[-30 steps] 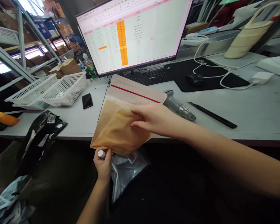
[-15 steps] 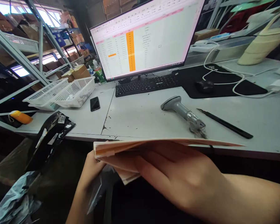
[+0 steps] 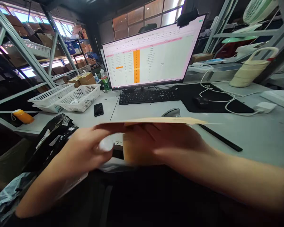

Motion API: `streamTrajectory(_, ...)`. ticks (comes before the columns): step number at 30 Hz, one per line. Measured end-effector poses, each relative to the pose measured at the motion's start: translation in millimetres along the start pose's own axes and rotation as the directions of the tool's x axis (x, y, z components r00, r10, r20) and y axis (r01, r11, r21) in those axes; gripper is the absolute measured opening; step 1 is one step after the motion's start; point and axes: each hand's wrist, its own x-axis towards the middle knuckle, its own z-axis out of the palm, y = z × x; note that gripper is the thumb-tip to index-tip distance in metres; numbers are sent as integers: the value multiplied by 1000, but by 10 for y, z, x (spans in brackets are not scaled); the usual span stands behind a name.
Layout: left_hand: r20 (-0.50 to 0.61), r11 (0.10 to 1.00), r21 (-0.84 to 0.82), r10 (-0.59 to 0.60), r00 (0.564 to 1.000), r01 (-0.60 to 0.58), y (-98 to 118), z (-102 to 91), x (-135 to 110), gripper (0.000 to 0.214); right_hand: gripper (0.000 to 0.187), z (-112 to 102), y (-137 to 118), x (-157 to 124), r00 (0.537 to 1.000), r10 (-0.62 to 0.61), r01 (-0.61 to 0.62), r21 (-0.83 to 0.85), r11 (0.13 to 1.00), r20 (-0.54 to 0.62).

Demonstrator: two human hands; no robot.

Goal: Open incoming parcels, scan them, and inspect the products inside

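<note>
A tan padded envelope (image 3: pixel 156 121) is held almost edge-on in front of me, above the white table's front edge. My right hand (image 3: pixel 170 142) is under it, fingers curled against its underside. My left hand (image 3: pixel 85 151) is closed round a small white-capped bottle (image 3: pixel 106 145) at the envelope's left end. A crumpled clear plastic bag (image 3: pixel 109 165) shows just below the hands. Both hands are smeared by motion.
On the table (image 3: pixel 262 138) lie a grey barcode scanner (image 3: pixel 171 112), a black pen (image 3: pixel 219 137), a black phone (image 3: pixel 98 109), a keyboard (image 3: pixel 148 96), a mouse (image 3: pixel 201 101) and two white baskets (image 3: pixel 80 98). A monitor (image 3: pixel 151 56) stands behind. Black bags (image 3: pixel 50 138) hang at the left edge.
The envelope went from lying flat on the table edge to being tipped edge-on and raised in both hands. My left hand, with the bottle, rose to the envelope's left end.
</note>
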Motion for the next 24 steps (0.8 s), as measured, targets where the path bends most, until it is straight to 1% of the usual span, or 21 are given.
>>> streamTrajectory(1, 46, 1000, 18, -11, 999, 10, -50, 77, 90, 44, 41, 38, 9, -21, 999, -50, 50, -38, 998, 12)
streamTrajectory(2, 68, 999, 40, -25, 997, 22, -97, 155, 162, 45, 42, 62, 25, -42, 996, -82, 83, -57, 995, 21)
streamTrajectory(3, 74, 997, 70, -36, 997, 31, -138, 228, 216, 43, 42, 74, 48, -62, 995, -95, 97, -77, 992, 27)
streamTrajectory(5, 74, 985, 164, -59, 995, 47, -199, 350, 279, 32, 42, 71, 110, -92, 992, -124, 124, -123, 985, 12)
streamTrajectory(7, 98, 961, 273, -82, 992, 53, -243, 440, 309, 20, 38, 52, 185, -115, 981, -183, 175, -121, 977, -60)
streamTrajectory(9, 115, 929, 365, -114, 987, 65, -289, 516, 327, 17, 32, 29, 261, -143, 955, -249, 243, -54, 968, -159)
streamTrajectory(11, 84, 897, 436, -124, 989, 76, -341, 589, 338, 17, 26, 6, 328, -188, 925, -304, 318, 26, 948, -228)
streamTrajectory(12, 61, 884, 462, -113, 992, 72, -363, 624, 339, 17, 24, -4, 355, -220, 915, -323, 345, 56, 937, -240)
streamTrajectory(15, -35, 862, 506, -2, 999, 19, -384, 704, 311, 18, 24, -26, 408, -363, 909, -344, 377, 114, 919, -235)
streamTrajectory(17, -83, 858, 512, 89, 993, -34, -345, 728, 268, 20, 31, -54, 415, -496, 931, -302, 340, 180, 923, -206)
streamTrajectory(19, -93, 864, 495, 153, 984, -87, -275, 730, 214, 21, 38, -122, 397, -637, 969, -203, 236, 293, 926, -139)
streamTrajectory(21, -61, 871, 473, 182, 981, -132, -197, 720, 153, 22, 38, -235, 360, -753, 992, -108, 128, 402, 907, -72)
streamTrajectory(23, -31, 870, 470, 186, 982, -150, -131, 709, 88, 25, 34, -367, 316, -814, 996, -31, 66, 470, 880, -82)
streamTrajectory(24, -22, 867, 474, 190, 982, -156, -105, 703, 56, 27, 33, -427, 296, -822, 996, 28, 13, 466, 884, -81)
